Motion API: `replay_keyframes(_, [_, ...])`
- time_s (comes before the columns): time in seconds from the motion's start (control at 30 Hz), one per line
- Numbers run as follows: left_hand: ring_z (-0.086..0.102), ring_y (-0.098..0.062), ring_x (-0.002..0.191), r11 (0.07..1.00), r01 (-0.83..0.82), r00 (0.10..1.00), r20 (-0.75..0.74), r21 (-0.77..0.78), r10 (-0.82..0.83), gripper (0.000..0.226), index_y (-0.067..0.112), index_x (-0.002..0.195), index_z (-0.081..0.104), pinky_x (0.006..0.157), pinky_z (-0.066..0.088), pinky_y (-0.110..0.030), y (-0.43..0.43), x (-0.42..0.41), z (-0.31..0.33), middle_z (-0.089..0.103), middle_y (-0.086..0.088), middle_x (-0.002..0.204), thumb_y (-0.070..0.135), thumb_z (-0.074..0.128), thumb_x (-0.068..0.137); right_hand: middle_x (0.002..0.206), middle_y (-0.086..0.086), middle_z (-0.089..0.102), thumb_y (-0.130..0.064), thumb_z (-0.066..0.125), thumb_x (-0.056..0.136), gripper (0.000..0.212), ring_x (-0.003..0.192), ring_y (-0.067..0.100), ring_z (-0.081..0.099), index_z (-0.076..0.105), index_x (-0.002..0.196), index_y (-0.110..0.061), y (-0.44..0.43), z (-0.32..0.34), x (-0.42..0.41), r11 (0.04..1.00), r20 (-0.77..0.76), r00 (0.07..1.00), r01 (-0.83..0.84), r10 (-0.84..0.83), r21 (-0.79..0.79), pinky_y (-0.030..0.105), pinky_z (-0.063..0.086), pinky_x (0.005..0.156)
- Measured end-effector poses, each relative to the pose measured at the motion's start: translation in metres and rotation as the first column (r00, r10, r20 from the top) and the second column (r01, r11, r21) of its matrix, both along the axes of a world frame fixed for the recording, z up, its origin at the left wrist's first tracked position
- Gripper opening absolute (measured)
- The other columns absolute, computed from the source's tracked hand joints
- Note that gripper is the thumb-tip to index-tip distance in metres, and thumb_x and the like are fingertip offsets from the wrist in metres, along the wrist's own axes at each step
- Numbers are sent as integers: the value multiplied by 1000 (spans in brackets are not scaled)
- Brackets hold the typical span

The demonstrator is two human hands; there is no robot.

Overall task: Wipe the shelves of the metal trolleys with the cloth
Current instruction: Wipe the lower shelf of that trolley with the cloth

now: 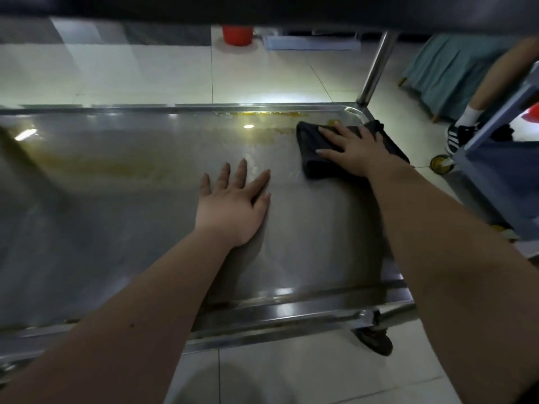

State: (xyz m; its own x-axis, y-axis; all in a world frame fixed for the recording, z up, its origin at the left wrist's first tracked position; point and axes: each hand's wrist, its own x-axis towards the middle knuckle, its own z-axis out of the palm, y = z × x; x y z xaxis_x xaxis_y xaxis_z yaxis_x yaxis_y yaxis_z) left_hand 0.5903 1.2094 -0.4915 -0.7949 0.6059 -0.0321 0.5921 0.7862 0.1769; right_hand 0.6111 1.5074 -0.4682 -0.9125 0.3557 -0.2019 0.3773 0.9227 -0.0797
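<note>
Cloth (pixel 323 167), dark and folded, lay at far right corner of trolley shelf (pixel 116 205), under my right hand (pixel 353 150). Palm flat, fingers spread straight, pressing down rather than gripping; flat pressure suited scrubbing. Yellowish residue (pixel 262 114) ran along far rim just beside cloth, likely why I worked there. Left hand (pixel 233 202) rested open, flat on bare steel mid-shelf, apparently bracing me and steadying trolley. Steel smeared, catching lamp glare. Beyond: pale tiled floor (pixel 116 74), red bucket (pixel 237 35), blue cart (pixel 501 170) at right, someone's sneakered foot (pixel 460 137) beside it.
</note>
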Motion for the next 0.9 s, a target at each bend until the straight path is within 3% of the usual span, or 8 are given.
replay_keyframes(0.23, [-4,-23,153,1000,-17,1000,22,19,16,52,52,153,10,121,-6,-53,1,4,3,-1,5,167,57,17,101,164,-17,-9,-89,14,79,70,151,32,-8,-10,141,-67,-47,-1,111,1000,41,999,-3,3,11,58,-7,118])
replay_keyframes(0.43, [-3,-26,153,1000,-13,1000,11,16,13,53,50,154,9,120,-5,-56,0,6,2,-1,2,167,56,17,101,147,-33,-34,-91,3,65,76,147,21,-24,-22,134,-71,-90,2,205,998,95,994,-58,59,-20,53,-17,116])
replay_keyframes(0.63, [-7,-26,153,1000,6,1000,2,-2,-6,54,50,153,5,120,-6,-56,1,4,-1,-4,2,167,57,14,101,163,-18,-12,-89,16,77,71,150,31,-13,-12,139,-69,-63,0,109,1000,58,998,6,-7,19,60,-13,115])
replay_keyframes(0.8, [-7,-25,153,1000,4,1000,0,2,-4,54,50,154,4,120,-6,-55,0,2,-3,-4,3,167,57,14,101,165,-11,-9,-82,23,87,70,149,39,-12,-2,149,-59,-53,1,0,999,25,999,38,-37,-25,67,-11,114])
replay_keyframes(0.9, [-6,-23,153,1000,-13,1000,11,12,13,55,48,155,4,121,-5,-54,0,1,-2,-3,5,167,56,16,101,165,-11,-8,-82,22,87,71,149,39,-12,-1,150,-58,-59,-1,-11,997,22,998,65,-65,-30,67,-10,114])
